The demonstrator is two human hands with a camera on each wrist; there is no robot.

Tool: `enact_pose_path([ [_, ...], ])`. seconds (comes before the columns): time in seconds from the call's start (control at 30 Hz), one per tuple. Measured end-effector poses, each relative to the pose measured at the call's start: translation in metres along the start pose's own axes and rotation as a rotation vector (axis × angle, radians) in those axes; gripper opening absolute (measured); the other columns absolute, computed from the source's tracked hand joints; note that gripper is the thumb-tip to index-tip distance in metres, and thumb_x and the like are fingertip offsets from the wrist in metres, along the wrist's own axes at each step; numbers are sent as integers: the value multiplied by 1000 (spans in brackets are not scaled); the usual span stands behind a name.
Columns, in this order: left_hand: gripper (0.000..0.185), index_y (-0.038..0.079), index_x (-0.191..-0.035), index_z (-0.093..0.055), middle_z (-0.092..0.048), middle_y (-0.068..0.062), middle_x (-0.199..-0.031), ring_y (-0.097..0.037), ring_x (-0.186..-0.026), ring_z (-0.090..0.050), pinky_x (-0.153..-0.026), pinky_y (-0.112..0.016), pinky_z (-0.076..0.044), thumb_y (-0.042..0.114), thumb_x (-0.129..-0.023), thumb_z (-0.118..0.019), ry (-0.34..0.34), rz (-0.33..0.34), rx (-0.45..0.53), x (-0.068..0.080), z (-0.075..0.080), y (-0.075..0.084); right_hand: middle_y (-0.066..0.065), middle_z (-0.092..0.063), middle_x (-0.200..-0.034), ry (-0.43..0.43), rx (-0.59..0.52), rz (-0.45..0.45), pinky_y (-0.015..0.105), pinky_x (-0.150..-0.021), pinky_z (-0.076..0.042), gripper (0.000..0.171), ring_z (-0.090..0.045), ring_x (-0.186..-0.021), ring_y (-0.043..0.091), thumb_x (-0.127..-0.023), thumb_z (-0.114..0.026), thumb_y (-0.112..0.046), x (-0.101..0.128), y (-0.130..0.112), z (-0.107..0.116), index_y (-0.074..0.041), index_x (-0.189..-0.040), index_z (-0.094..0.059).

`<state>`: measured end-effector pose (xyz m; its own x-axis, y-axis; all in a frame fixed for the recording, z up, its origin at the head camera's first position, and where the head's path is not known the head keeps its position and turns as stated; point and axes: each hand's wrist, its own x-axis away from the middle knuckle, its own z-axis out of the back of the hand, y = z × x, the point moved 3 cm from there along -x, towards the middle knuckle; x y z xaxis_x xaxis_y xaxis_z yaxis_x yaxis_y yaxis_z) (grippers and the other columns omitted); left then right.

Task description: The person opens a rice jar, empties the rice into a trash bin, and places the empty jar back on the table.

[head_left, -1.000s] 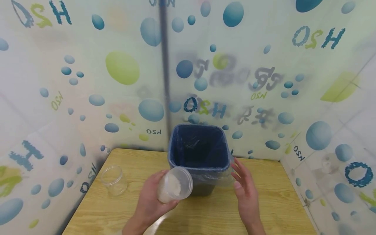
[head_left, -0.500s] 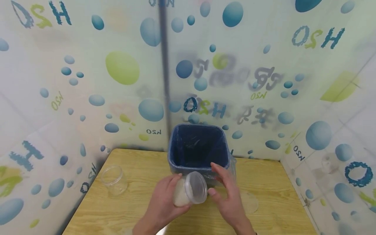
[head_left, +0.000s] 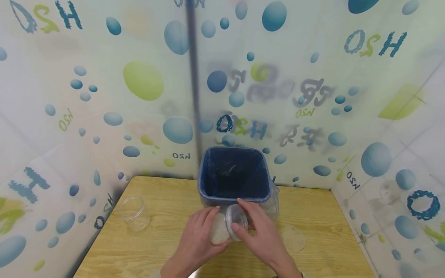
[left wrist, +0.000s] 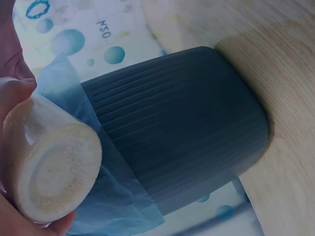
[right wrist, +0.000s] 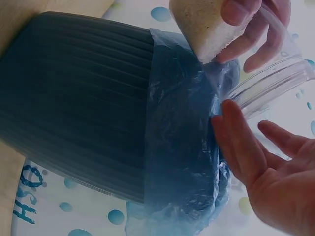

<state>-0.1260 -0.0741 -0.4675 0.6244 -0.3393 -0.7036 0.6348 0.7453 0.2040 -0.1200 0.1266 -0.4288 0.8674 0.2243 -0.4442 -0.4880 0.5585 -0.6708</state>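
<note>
Head view. Light wooden tabletop [head_left: 156, 247] set in a corner of walls covered with a bubble-and-"H2O" print. Dark blue, square, ribbed plastic bin [head_left: 235, 174] with a clear plastic liner [head_left: 272, 200] folded over its rim stands at the rear centre. In front of it, left hand [head_left: 199, 239] grips a clear plastic jar partly filled with white powder [head_left: 227, 227], tipped on its side with the mouth facing right. Right hand [head_left: 259, 235] lies against the jar's mouth, fingers touching its rim. An empty clear plastic jar [head_left: 135, 213] stands upright at the left, well apart. A clear round lid [head_left: 293, 238] lies flat to the right, near the right hand.
</note>
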Motion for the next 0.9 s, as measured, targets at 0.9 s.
enact_pose_path([
  [0.9, 92, 4, -123, -63, -69, -6, -109, -22, -93, -66, -79, -38, -57, 61, -56, -91, -50, -37, -94, -13, 1, 11, 11, -66, -120, 163, 379, 167, 43, -83, -59, 52, -66, -105, 26, -101, -56, -48, -4, -7, -14, -9, -134, -66],
])
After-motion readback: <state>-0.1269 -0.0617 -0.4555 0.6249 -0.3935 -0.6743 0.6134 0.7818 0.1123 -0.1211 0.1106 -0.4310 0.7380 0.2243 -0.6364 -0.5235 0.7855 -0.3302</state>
